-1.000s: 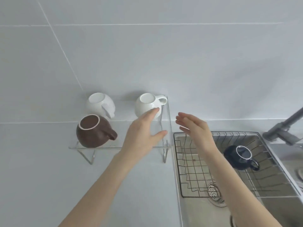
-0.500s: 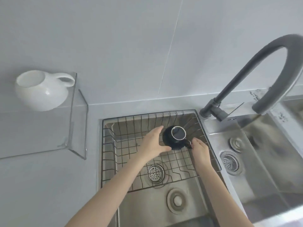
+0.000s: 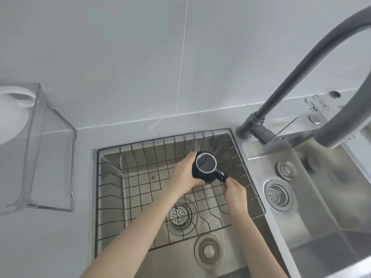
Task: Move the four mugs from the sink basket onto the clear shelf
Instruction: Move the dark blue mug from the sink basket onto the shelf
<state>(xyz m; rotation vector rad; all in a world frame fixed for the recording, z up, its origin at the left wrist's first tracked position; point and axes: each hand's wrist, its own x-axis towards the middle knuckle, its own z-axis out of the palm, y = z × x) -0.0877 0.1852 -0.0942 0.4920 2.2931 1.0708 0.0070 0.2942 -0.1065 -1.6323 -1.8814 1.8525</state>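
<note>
A dark blue mug (image 3: 206, 167) with a white rim stands upright in the wire sink basket (image 3: 112, 197), toward its back right. My left hand (image 3: 185, 174) wraps the mug's left side. My right hand (image 3: 234, 190) pinches the mug's handle at its lower right. The clear shelf (image 3: 50, 149) stands on the counter at the left, and a white mug (image 3: 12, 115) rests on it, partly cut off by the frame edge.
A tall grey faucet (image 3: 281, 93) arches over the right of the sink. A second steel basin (image 3: 321, 197) with a drain lies to the right. The grey counter (image 3: 50, 237) runs between shelf and sink. The tiled wall is behind.
My view swung from the shelf to the sink. Both hands left the shelf, reached into the basket and closed on the dark blue mug.
</note>
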